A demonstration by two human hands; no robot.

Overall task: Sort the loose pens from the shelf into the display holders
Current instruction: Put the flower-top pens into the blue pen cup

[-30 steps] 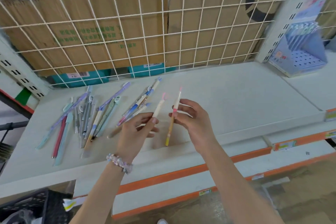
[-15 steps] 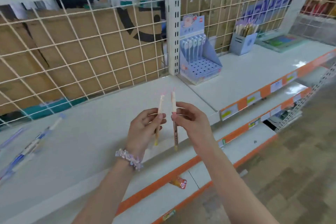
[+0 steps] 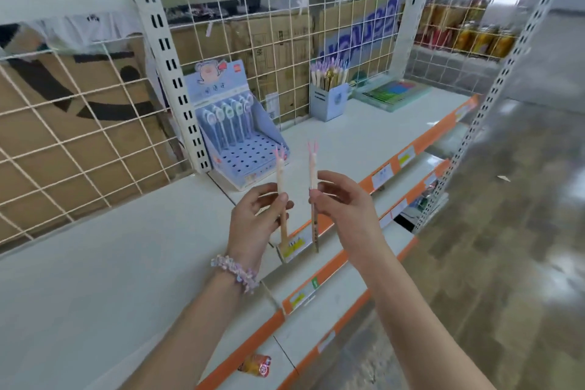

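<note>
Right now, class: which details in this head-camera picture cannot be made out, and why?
- Print on the price labels: too small, blurred.
- Middle of the pen in the left hand: behind fingers.
- Barrels in the box holder: hidden by its wall.
- Small packet below: blurred.

White shelf (image 3: pixel 95 263) with orange front edge and price tags, backed by wire grid. Standing on it beside the slotted upright: blue tiered display holder (image 3: pixel 243 149), pens upright in its back row, front holes bare. Farther right, well apart: small blue box holder (image 3: pixel 327 101) packed with upright pens. Beyond that, near the far end: flat stack of coloured sheets (image 3: pixel 392 93). On lower shelf (image 3: pixel 332 291): small orange-red packet (image 3: pixel 254 365).
</note>
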